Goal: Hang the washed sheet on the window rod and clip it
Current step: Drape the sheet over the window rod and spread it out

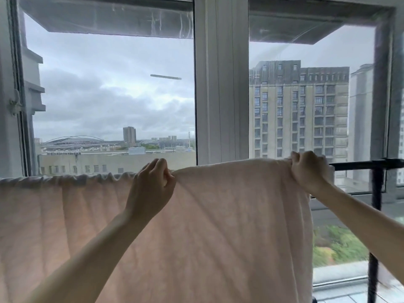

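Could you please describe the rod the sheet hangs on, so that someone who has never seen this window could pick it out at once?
Start at the window's white centre post and drop to the top edge of the pink sheet. Right of the right hand, which grips that edge, a bare stretch of rod sticks out. It is thin, black and horizontal, unlike the pale frames around it.

The pale pink sheet (pixel 196 226) is draping over the black rod (pixel 360 164), hanging down in soft folds, its top edge bunching into gathers at left and lying smooth at right; the rod's bare end is showing far right.
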